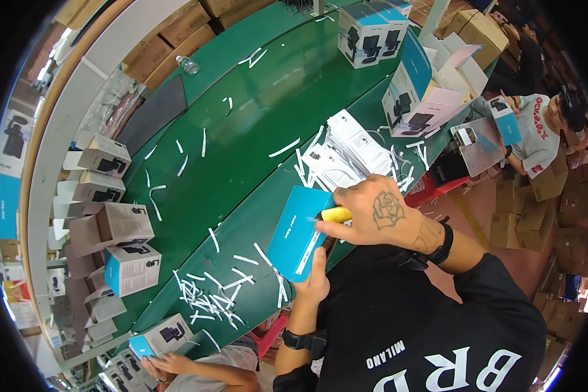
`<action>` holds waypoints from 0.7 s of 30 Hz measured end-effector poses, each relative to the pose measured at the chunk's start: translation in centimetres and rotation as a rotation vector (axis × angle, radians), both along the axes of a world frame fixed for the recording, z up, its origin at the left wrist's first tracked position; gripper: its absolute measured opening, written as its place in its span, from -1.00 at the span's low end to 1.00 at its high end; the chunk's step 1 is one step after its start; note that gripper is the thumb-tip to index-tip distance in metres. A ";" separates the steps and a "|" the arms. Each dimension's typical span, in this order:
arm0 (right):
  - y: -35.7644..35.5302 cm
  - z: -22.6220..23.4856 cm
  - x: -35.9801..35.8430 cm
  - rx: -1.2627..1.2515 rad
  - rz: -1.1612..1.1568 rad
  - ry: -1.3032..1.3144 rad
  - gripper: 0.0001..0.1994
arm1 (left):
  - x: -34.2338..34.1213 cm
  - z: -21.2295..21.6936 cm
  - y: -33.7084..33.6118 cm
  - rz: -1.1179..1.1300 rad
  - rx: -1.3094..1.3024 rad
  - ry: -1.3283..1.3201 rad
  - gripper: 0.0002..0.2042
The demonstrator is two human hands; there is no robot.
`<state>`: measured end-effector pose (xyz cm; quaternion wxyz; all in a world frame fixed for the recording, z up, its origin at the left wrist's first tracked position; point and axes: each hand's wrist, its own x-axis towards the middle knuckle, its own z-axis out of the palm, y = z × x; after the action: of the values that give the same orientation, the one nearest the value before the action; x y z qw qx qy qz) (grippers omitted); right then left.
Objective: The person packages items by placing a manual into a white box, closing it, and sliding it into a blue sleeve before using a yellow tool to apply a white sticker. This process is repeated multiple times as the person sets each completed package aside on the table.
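Note:
My left hand (312,282) grips the lower edge of a blue carton (287,228), its thumb on the near side and the other fingers hidden beneath. The carton is tilted above the green table, with a white label strip along one edge. My right hand (379,212) is closed round a short yellow-handled tool (336,214) with a dark tip. That tip is at the carton's blue face, beside the light lettering; the tool's exact kind cannot be made out. Just beyond the carton is a stack of printed white sheets (353,147).
White paper strips (212,300) litter the green table (255,137). Product cartons stand at the back right, one of them an open carton (431,91); more open cartons (127,228) line the left. A co-worker's hands (166,367) hold a box at lower left; another person (539,124) sits at right.

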<state>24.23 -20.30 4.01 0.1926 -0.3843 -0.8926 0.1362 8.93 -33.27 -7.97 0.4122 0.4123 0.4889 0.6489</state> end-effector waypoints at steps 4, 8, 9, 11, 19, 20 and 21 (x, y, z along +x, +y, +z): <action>0.0 -1.1 0.7 -0.123 0.036 0.180 -0.51 | 0.2 0.1 0.1 0.016 -0.014 -0.060 -0.73; 0.2 -1.0 2.8 -0.850 -0.043 0.687 -0.53 | -1.3 -0.8 -1.1 0.032 0.021 0.211 -0.63; 0.5 -1.6 4.3 -0.850 -0.040 0.684 -0.53 | -1.2 -0.6 -1.1 0.036 0.022 0.210 -0.63; 1.6 -3.4 7.7 -0.987 -0.191 0.834 -0.59 | -1.1 0.0 -1.0 0.011 -0.028 0.136 -0.66; 5.3 -4.9 10.5 -0.414 -0.381 0.223 -0.56 | -0.3 1.9 0.5 0.029 0.011 0.177 -0.80; 5.3 -4.6 10.0 -0.417 -0.377 0.227 -0.56 | -0.3 1.7 0.4 0.012 0.019 0.192 -0.79; 5.3 -3.5 8.5 -0.495 -0.225 0.362 -0.48 | -0.1 1.5 0.3 0.015 0.017 0.198 -0.79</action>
<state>32.76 -15.00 0.51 0.2626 -0.4852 -0.7357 0.3930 8.81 -32.98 -6.45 0.3536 0.4743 0.5249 0.6120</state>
